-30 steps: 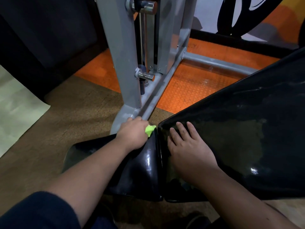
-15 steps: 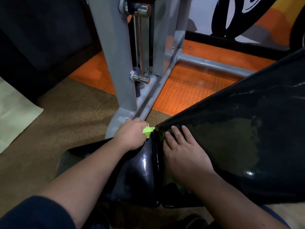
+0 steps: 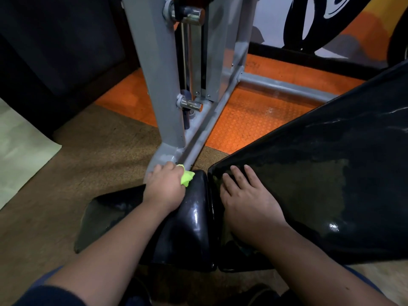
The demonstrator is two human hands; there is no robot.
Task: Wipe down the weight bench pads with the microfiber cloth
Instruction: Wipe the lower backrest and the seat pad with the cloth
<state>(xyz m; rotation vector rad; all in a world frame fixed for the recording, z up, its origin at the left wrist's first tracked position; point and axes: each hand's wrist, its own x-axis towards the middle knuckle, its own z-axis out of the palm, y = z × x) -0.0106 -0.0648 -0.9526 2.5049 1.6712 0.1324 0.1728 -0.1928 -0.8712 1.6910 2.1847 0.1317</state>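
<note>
My left-hand fingers (image 3: pixel 164 171) clamp the bunched microfiber cloth (image 3: pixel 187 177) against the seat pad's (image 3: pixel 189 219) far end, centre frame; right fingers (image 3: pixel 237 177) lie flat and apart on the back pad (image 3: pixel 331 184). I'd press firmly and follow that rounded edge. The back pad's long axis climbs toward the upper right.

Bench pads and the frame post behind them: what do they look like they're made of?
Back pad and seat pad: black, glossy covering, likely vinyl or similar synthetic leather; both show sharp highlights and smeary reflections. Frame post: grey painted metal by its look, matte, with chrome pegs. The cloth in the left hand looks like soft, lime-green fabric.
</note>
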